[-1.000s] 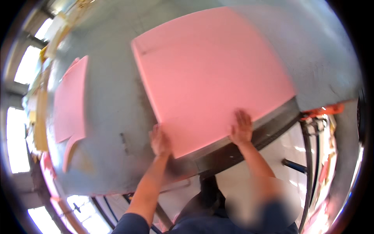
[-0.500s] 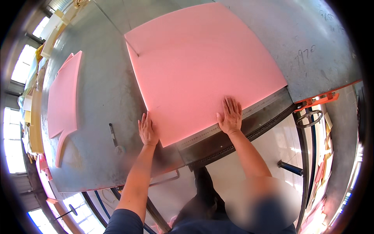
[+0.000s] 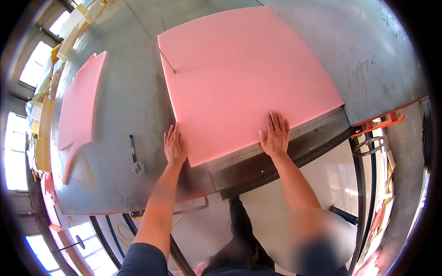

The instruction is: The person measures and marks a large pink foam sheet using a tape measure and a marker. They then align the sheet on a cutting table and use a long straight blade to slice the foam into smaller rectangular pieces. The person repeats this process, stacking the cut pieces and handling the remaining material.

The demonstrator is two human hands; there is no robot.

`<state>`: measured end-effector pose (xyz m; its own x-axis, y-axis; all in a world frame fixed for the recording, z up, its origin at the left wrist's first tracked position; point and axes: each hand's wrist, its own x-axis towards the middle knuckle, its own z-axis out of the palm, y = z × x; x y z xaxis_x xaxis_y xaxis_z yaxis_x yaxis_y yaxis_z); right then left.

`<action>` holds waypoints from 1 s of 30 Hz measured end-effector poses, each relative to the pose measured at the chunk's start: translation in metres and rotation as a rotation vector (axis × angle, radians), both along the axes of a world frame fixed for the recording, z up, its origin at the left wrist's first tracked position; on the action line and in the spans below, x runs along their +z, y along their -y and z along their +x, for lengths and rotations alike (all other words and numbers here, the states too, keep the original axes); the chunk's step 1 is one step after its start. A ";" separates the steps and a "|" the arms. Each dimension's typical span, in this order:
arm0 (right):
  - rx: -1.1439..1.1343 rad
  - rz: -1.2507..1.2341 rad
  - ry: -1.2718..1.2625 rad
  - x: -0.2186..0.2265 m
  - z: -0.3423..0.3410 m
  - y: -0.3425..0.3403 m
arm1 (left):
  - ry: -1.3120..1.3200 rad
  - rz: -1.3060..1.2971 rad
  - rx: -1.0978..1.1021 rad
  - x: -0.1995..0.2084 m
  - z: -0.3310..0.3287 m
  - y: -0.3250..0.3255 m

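Observation:
A large flat pink foam sheet [image 3: 239, 78] lies on the grey metal table [image 3: 124, 92], its near edge along a ruler strip [image 3: 237, 155]. My left hand [image 3: 175, 146] rests against the sheet's left edge by the near left corner, fingers stretched out, holding nothing. My right hand [image 3: 275, 134] lies flat on the sheet's near edge, fingers extended over the foam and its heel over the strip. At the sheet's far left, a thin wire or rod [image 3: 168, 60] slants down across the foam; its lower end shows on the pink surface.
Pink foam offcuts [image 3: 82, 101] lie at the table's left. Between them and my left hand are a black marker [image 3: 132, 148] and a small round object [image 3: 139, 168]. An orange bracket [image 3: 378, 123] and a handwheel [image 3: 368, 146] sit below the right edge.
The whole view has shifted slightly, with table, offcuts and sheet moving together. Both hands keep about the same places on the foam sheet.

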<state>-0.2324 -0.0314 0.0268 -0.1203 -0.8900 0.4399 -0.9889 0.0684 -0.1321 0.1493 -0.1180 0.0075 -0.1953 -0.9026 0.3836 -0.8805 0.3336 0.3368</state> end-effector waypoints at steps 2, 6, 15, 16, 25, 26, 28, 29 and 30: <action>-0.008 -0.027 -0.020 0.000 -0.005 0.000 | -0.004 -0.013 0.000 -0.003 -0.004 -0.001; -0.016 0.014 -0.026 -0.002 0.003 -0.006 | -0.001 -0.079 0.000 -0.016 0.006 -0.003; -0.011 -0.057 -0.030 -0.010 -0.001 -0.005 | -0.038 -0.029 0.044 -0.006 -0.002 -0.009; -0.011 -0.059 -0.028 -0.011 0.000 -0.005 | -0.038 -0.033 0.046 -0.004 -0.001 -0.010; -0.018 -0.058 -0.052 -0.014 0.003 -0.008 | -0.044 -0.037 0.069 -0.008 0.004 -0.014; -0.016 -0.057 -0.053 -0.013 0.004 -0.009 | -0.044 -0.034 0.068 -0.010 0.004 -0.015; -0.018 -0.047 -0.053 -0.013 0.004 -0.011 | -0.043 -0.030 0.066 -0.012 0.005 -0.017; -0.018 -0.040 -0.049 -0.014 0.004 -0.011 | -0.041 -0.026 0.069 -0.011 0.005 -0.019; -0.017 -0.033 -0.045 -0.014 0.005 -0.011 | -0.039 -0.023 0.073 -0.009 0.005 -0.020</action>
